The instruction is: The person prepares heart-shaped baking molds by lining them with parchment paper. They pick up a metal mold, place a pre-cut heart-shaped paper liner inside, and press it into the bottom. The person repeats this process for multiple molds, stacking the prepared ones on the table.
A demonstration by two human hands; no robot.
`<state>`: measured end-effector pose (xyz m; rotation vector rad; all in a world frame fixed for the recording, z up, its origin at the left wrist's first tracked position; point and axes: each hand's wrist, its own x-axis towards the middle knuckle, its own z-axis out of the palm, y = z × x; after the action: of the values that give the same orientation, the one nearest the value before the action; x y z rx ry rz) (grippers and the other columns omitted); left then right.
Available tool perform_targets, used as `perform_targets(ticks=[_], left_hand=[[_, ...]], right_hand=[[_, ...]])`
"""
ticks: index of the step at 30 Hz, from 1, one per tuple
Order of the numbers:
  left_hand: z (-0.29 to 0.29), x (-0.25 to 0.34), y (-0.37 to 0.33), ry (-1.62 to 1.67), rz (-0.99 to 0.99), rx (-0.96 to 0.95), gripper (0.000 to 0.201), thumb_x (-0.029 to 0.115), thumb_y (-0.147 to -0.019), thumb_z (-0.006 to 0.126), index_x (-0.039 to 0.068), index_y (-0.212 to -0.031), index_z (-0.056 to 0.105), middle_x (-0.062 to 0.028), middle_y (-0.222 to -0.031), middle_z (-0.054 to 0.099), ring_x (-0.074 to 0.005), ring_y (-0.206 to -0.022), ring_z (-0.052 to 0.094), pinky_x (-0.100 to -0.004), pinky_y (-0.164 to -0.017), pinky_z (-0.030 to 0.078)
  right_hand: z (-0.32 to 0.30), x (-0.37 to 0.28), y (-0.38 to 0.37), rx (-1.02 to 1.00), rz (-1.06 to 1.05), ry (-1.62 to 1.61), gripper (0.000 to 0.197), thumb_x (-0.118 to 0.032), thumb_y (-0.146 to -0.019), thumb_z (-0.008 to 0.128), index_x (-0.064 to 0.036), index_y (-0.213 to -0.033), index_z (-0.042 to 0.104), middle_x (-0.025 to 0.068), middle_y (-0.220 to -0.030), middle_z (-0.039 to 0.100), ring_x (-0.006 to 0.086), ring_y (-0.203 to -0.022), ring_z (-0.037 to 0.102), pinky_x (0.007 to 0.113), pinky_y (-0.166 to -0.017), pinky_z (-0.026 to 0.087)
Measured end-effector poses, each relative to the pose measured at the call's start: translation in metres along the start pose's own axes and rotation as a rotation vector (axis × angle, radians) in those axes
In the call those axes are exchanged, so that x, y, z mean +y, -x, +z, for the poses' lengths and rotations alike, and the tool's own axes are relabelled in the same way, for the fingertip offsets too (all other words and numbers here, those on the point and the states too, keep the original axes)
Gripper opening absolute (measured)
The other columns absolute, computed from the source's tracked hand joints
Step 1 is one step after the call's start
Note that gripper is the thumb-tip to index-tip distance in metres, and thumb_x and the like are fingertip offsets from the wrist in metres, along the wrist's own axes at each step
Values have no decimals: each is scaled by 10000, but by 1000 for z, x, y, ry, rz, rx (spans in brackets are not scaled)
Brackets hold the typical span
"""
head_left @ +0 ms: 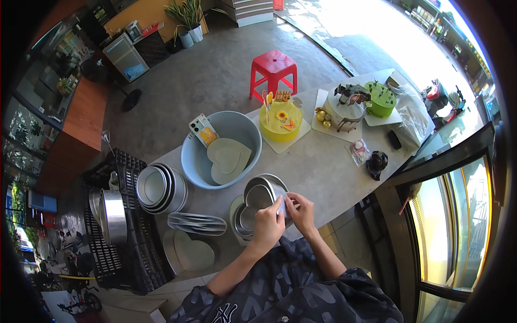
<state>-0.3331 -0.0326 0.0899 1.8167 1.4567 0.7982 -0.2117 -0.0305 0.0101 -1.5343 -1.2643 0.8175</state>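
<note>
My left hand [269, 225] and my right hand [301, 212] meet over the near edge of the table, fingers closed in a pinch. Between the fingertips shows a small pale bluish thin piece [283, 203], mostly covered by the fingers; its kind I cannot make out. Just left of and beyond the hands stand nested heart-shaped cake pans [258, 197] of silvery metal. Further left lies a stack of thin metal pieces [197, 223] on edge. A larger heart-shaped pan [195, 254] sits near the table's front left, and nested round cake pans [153, 185] stand beyond it.
A light blue basin [249, 168] holds a heart-shaped piece and a phone [203, 130]. Yellow [274, 135], white [338, 119] and green [381, 102] decorated cakes stand on boards at the far right. A black crate [142, 231] with pans borders the left side. A red stool [273, 67] stands beyond the table.
</note>
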Motion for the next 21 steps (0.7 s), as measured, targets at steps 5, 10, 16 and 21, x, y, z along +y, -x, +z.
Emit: perform_targets(ticks=[5, 10, 16, 21], left_hand=[[33, -23, 0, -123, 65, -25, 257, 32, -734, 511, -42, -973, 569, -224, -700, 583, -349, -655, 587, -409, -606, 470], [53, -29, 9, -311, 21, -120, 289, 41, -738, 499, -7, -1021, 532, -191, -708, 590, -337, -649, 600, -414, -581, 486], [68, -37, 16, -376, -22, -189, 350, 144, -784, 492, 11, -1107, 481, -169, -749, 595, -316, -658, 609, -407, -571, 487], [60, -34, 23, -408, 43, -208, 548, 243, -765, 558, 19, -1233, 380, -153, -770, 596, -287, -630, 603, -376, -612, 472]], right_hand=[[-10, 13, 2, 73, -24, 347, 272, -206, -756, 594, -39, -970, 574, 101, -709, 562, 244, -513, 521, 328, -500, 418], [-8, 47, 13, -40, 98, 371, 365, -247, -793, 554, -22, -1073, 489, 111, -662, 559, 228, -521, 521, 337, -503, 410], [-5, 58, 24, -180, 308, 80, 309, -230, -836, 517, -11, -1050, 477, 64, -564, 517, 112, -482, 472, 276, -419, 366], [-7, 48, 24, -159, 419, -132, 253, -232, -858, 495, -16, -988, 518, 7, -543, 490, 68, -431, 436, 218, -367, 342]])
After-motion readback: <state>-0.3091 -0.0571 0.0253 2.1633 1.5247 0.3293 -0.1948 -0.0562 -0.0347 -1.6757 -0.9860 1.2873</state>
